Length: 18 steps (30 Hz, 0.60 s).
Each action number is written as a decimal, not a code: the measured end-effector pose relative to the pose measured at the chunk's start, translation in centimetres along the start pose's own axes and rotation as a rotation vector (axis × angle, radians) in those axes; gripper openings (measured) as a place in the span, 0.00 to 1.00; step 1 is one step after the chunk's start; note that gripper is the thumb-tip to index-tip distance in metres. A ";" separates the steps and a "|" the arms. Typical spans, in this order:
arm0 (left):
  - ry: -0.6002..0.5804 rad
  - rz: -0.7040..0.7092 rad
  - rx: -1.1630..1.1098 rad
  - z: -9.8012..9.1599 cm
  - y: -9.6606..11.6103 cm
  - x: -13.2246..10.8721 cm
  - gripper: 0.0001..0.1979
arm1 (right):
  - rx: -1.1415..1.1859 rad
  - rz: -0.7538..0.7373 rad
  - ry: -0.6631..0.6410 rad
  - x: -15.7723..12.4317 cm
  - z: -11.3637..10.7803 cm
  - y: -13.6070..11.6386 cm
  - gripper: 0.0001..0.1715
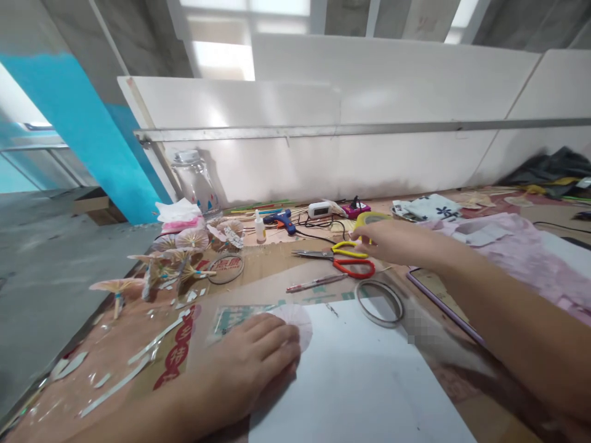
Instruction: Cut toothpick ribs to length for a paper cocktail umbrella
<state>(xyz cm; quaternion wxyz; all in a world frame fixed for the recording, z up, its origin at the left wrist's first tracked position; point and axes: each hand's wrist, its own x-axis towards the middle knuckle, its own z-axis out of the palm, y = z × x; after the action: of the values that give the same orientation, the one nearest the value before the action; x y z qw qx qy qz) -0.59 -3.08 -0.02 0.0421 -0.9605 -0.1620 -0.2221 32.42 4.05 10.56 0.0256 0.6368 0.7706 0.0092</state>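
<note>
Pink paper disc (298,320) being pinned flat while the other hand is reaching toward the scissors (353,261).

Nearest, the left hand (252,363) is lying palm down, fingers flat and loosely together, pressing the disc at the top-left corner of the white sheet (369,381). Beyond it a tape ring (379,303) and a pen (316,283) are lying on the cardboard. Farther on, the right hand (392,242) is hovering over the scissors, fingertips drawn close at the yellow handle. I cannot tell whether they are gripping it. Even weight through the left palm is probably what is keeping the disc from sliding during the reach. Paper umbrellas (184,255) and a glue gun (280,218) are sitting farther back.
</note>
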 end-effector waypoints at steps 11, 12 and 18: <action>0.019 -0.119 0.066 0.6 -0.9 -0.6 0.18 | 0.009 0.182 0.185 8.5 -0.5 5.0 0.17; 0.023 -0.123 0.061 0.4 -0.9 -0.5 0.18 | -0.001 0.197 0.187 9.8 -0.1 4.8 0.17; -0.022 0.110 0.006 0.9 -0.8 -0.4 0.15 | -0.017 0.280 0.159 16.6 3.2 3.8 0.22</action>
<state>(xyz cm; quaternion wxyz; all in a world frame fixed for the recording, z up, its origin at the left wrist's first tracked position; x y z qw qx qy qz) -0.80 -2.28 -1.00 0.0555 -0.9703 -0.1099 -0.2082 33.23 20.97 7.05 -0.0315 0.7352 0.6736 0.0695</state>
